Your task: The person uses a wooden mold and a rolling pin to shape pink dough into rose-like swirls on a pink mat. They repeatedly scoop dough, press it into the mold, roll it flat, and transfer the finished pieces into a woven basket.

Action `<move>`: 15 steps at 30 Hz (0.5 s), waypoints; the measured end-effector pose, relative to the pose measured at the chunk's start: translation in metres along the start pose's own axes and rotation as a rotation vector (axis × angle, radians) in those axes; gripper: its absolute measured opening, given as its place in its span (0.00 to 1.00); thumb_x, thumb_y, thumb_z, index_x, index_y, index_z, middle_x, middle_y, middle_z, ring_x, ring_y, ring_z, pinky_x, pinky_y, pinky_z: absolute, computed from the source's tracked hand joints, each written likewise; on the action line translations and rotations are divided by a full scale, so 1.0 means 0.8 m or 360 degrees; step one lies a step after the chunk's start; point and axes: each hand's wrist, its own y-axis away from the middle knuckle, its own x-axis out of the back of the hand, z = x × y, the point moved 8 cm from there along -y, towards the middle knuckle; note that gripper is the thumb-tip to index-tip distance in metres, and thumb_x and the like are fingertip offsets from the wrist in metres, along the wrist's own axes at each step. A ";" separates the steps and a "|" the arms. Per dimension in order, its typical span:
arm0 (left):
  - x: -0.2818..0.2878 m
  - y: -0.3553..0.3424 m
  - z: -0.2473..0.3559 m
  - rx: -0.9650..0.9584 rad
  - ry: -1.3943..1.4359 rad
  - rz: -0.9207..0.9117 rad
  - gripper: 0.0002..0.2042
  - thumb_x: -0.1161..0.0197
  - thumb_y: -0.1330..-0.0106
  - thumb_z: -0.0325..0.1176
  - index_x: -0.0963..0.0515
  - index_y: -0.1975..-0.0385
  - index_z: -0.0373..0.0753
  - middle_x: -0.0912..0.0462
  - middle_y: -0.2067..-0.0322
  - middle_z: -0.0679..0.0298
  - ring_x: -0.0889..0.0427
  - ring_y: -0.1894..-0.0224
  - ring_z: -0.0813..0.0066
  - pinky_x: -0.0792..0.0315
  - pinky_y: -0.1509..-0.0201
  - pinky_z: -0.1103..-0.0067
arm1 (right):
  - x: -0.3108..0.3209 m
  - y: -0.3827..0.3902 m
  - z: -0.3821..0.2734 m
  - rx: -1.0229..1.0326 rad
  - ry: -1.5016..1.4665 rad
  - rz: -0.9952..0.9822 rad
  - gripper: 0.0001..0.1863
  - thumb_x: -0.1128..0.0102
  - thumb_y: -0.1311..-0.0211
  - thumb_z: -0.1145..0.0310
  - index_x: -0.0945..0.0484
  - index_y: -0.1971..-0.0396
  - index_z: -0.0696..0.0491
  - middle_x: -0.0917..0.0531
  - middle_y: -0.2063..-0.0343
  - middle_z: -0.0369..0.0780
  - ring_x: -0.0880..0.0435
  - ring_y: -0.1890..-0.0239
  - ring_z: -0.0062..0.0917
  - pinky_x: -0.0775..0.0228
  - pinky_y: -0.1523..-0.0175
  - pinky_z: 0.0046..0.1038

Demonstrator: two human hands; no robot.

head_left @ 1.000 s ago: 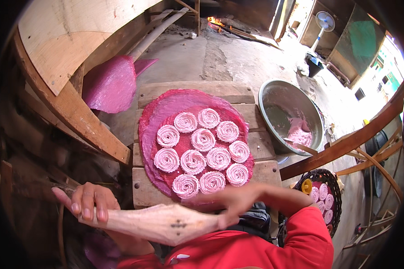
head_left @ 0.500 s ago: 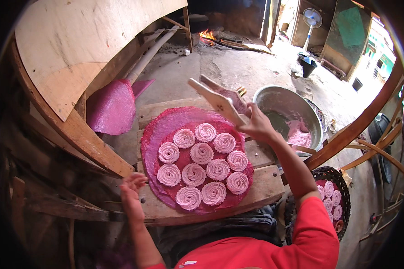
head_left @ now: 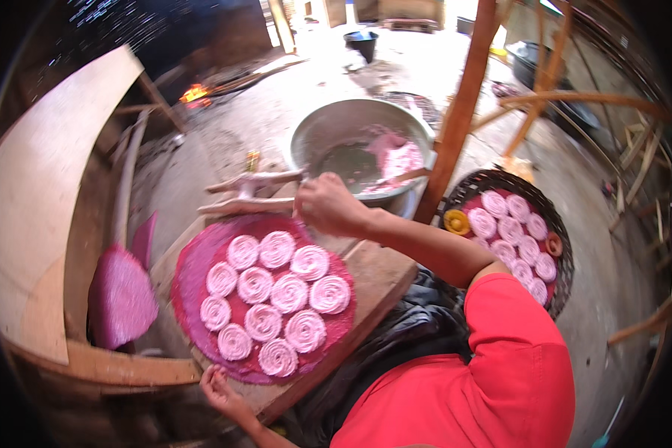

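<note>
My right hand (head_left: 331,204) is closed round the ends of a wooden hand press (head_left: 239,206) made of two long boards. Pinkish material shows between the boards, and a brass-coloured tip sticks out on the far side. The press is over the far edge of a round pink-red mat (head_left: 190,280), beside the metal basin. Several ridged pink dough spirals (head_left: 288,293) lie on the mat, apart or barely touching. Near the mat's lower left edge is my left hand (head_left: 222,390), its fingers loosely bent and apart, with nothing visible in it.
The mat rests on a wooden bench (head_left: 377,272). A grey basin (head_left: 306,127) holds pink dough and a stick. To the right, a dark woven basket (head_left: 567,257) contains more spirals. A wooden post (head_left: 455,112) stands between them. Flames (head_left: 195,93) burn at the back left.
The view has swung to the right, bringing the basket fully in. The press has turned from a steep slant to nearly level. My left hand stays by the mat's left side.
</note>
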 end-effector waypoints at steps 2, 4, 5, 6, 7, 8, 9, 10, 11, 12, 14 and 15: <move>-0.003 -0.004 0.008 -0.0065 -0.0103 -0.0067 0.10 0.48 0.25 0.30 0.28 0.51 0.30 0.22 0.59 0.60 0.22 0.58 0.73 0.27 0.51 0.77 | 0.053 0.076 -0.015 0.0062 -0.0312 0.0184 0.04 0.35 0.45 0.70 0.22 0.75 0.48 0.20 0.67 0.37 0.22 0.60 0.34 0.38 0.51 0.37; -0.005 -0.007 0.013 -0.0061 -0.0136 -0.0065 0.10 0.49 0.25 0.30 0.28 0.51 0.30 0.22 0.58 0.60 0.23 0.58 0.73 0.28 0.51 0.77 | 0.074 0.140 -0.028 -0.0085 -0.0236 0.0013 0.05 0.34 0.45 0.69 0.23 0.74 0.48 0.20 0.67 0.38 0.23 0.61 0.34 0.38 0.52 0.36; -0.009 -0.008 0.014 -0.0021 -0.0077 -0.0058 0.10 0.49 0.25 0.29 0.28 0.52 0.30 0.23 0.58 0.60 0.23 0.58 0.73 0.29 0.51 0.77 | 0.079 0.168 -0.035 -0.0138 -0.0361 -0.0135 0.05 0.35 0.44 0.69 0.23 0.74 0.50 0.20 0.71 0.39 0.21 0.65 0.35 0.34 0.57 0.37; -0.012 -0.009 0.020 -0.0048 -0.0068 -0.0045 0.10 0.49 0.25 0.29 0.27 0.52 0.30 0.23 0.58 0.60 0.23 0.58 0.72 0.29 0.50 0.77 | 0.082 0.196 -0.040 -0.0286 -0.0602 -0.0216 0.06 0.36 0.41 0.69 0.22 0.73 0.53 0.19 0.74 0.42 0.19 0.68 0.36 0.30 0.62 0.37; -0.020 -0.010 0.025 -0.0075 -0.0022 -0.0047 0.10 0.49 0.25 0.29 0.27 0.53 0.29 0.23 0.58 0.60 0.23 0.58 0.72 0.29 0.50 0.77 | 0.072 0.230 -0.039 -0.0653 -0.0811 -0.0436 0.07 0.36 0.38 0.68 0.21 0.70 0.55 0.18 0.74 0.44 0.17 0.69 0.35 0.27 0.65 0.35; -0.029 -0.011 0.034 -0.0152 0.0065 -0.0081 0.10 0.49 0.25 0.29 0.27 0.53 0.29 0.23 0.58 0.60 0.23 0.58 0.72 0.29 0.50 0.77 | 0.066 0.256 -0.046 -0.0812 -0.0801 -0.0596 0.08 0.36 0.37 0.66 0.19 0.66 0.56 0.17 0.72 0.44 0.16 0.67 0.31 0.25 0.63 0.32; -0.038 -0.010 0.040 -0.0188 0.0051 -0.0075 0.09 0.49 0.26 0.28 0.27 0.53 0.29 0.23 0.59 0.59 0.23 0.58 0.71 0.28 0.50 0.77 | 0.074 0.270 -0.058 -0.0819 -0.0931 -0.0489 0.08 0.37 0.36 0.66 0.18 0.64 0.56 0.17 0.71 0.43 0.16 0.67 0.29 0.25 0.62 0.31; -0.048 -0.010 0.041 -0.0172 -0.0025 -0.0081 0.10 0.48 0.26 0.28 0.27 0.52 0.30 0.23 0.59 0.59 0.23 0.58 0.72 0.28 0.51 0.78 | 0.072 0.283 -0.065 -0.0866 -0.0970 -0.0532 0.08 0.38 0.35 0.67 0.19 0.64 0.56 0.17 0.71 0.42 0.16 0.67 0.28 0.25 0.61 0.30; -0.059 -0.008 0.047 -0.0224 -0.0051 -0.0106 0.10 0.48 0.26 0.29 0.27 0.51 0.30 0.22 0.59 0.60 0.22 0.58 0.73 0.28 0.52 0.79 | 0.081 0.289 -0.071 -0.0820 -0.1064 -0.0411 0.09 0.38 0.35 0.65 0.19 0.65 0.56 0.17 0.71 0.44 0.16 0.66 0.33 0.25 0.61 0.33; -0.071 -0.006 0.053 -0.0284 -0.0060 -0.0144 0.11 0.48 0.26 0.29 0.27 0.50 0.30 0.22 0.59 0.60 0.22 0.57 0.74 0.28 0.52 0.80 | 0.081 0.299 -0.070 -0.0907 -0.1159 -0.0403 0.10 0.38 0.35 0.64 0.20 0.66 0.56 0.17 0.70 0.46 0.16 0.66 0.38 0.25 0.60 0.36; -0.097 -0.004 0.051 -0.0175 -0.0036 -0.0247 0.11 0.47 0.26 0.29 0.27 0.50 0.30 0.21 0.59 0.60 0.22 0.58 0.74 0.27 0.54 0.80 | 0.098 0.310 -0.058 -0.0901 -0.1028 -0.0294 0.09 0.39 0.35 0.66 0.20 0.65 0.57 0.18 0.69 0.47 0.16 0.64 0.40 0.26 0.59 0.35; -0.110 -0.004 0.050 -0.0117 -0.0025 -0.0296 0.11 0.47 0.26 0.28 0.27 0.50 0.30 0.21 0.59 0.60 0.22 0.58 0.74 0.27 0.54 0.80 | 0.115 0.313 -0.046 -0.0867 -0.0938 -0.0163 0.09 0.39 0.35 0.66 0.20 0.65 0.57 0.18 0.69 0.47 0.16 0.64 0.40 0.26 0.59 0.36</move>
